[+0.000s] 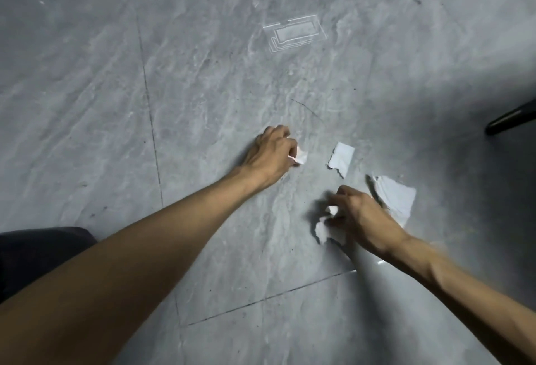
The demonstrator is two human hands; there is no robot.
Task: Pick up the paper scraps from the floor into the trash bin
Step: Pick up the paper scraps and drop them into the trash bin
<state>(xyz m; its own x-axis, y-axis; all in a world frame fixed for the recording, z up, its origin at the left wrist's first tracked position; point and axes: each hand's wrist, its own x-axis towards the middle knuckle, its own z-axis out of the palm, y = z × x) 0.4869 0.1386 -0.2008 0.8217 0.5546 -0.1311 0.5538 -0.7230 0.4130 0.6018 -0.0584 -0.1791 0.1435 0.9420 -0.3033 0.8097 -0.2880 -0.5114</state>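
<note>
My left hand [271,156] is low over the grey tiled floor with its fingers closed on a small white paper scrap [301,157] that sticks out to the right. My right hand [359,216] grips a crumpled white scrap [324,228] hanging from its fingers just above the floor. A loose torn scrap [341,158] lies flat between the two hands. A larger torn piece [398,196] lies on the floor just beyond my right hand, partly hidden by it. No trash bin is in view.
The grey marbled tile floor [203,103] has dark grout lines. A black furniture leg [510,118] reaches in at the right edge. A dark fabric shape [37,254], probably my knee, sits at the lower left. A reflected ceiling light [294,32] shows farther off.
</note>
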